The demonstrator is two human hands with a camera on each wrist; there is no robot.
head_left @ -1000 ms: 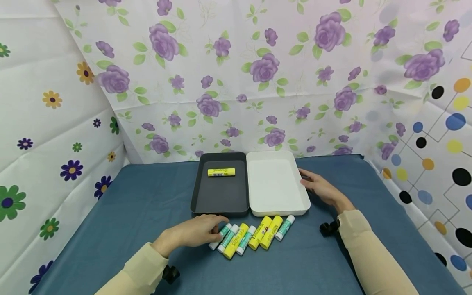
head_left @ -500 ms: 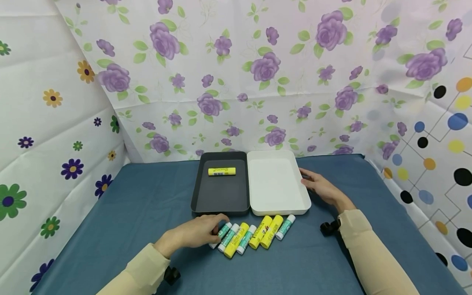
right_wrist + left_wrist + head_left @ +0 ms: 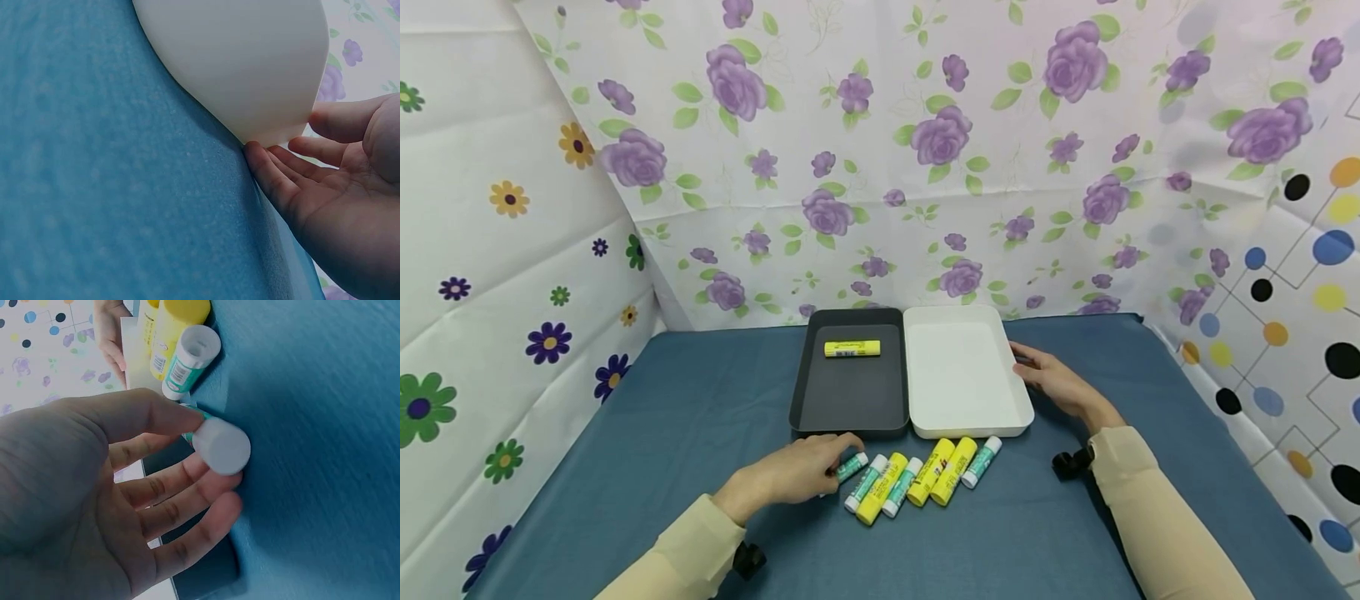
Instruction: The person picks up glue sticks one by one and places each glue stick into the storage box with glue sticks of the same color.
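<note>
My left hand (image 3: 793,469) pinches a green-and-white glue stick (image 3: 852,467) between thumb and fingers, just in front of the dark tray. In the left wrist view the stick's white end (image 3: 225,447) faces the camera and the thumb lies along it; the other fingers are loosely bent. To its right on the cloth lies a slanted row of glue sticks, among them a green one (image 3: 866,484) and a longer yellow one (image 3: 882,489). My right hand (image 3: 1060,385) touches the outer right side of the white tray (image 3: 966,375), its fingertips resting against the wall (image 3: 275,81).
The dark tray (image 3: 850,400) stands left of the white one, sides together, with a yellow glue stick (image 3: 852,348) lying in it. More sticks, such as the rightmost green one (image 3: 981,462), lie before the white tray. A flowered curtain (image 3: 895,233) hangs behind the blue cloth (image 3: 700,392).
The leftmost green glue stick has shifted slightly left and up in my left hand's fingers, apart from the row. My right hand stays at the white tray.
</note>
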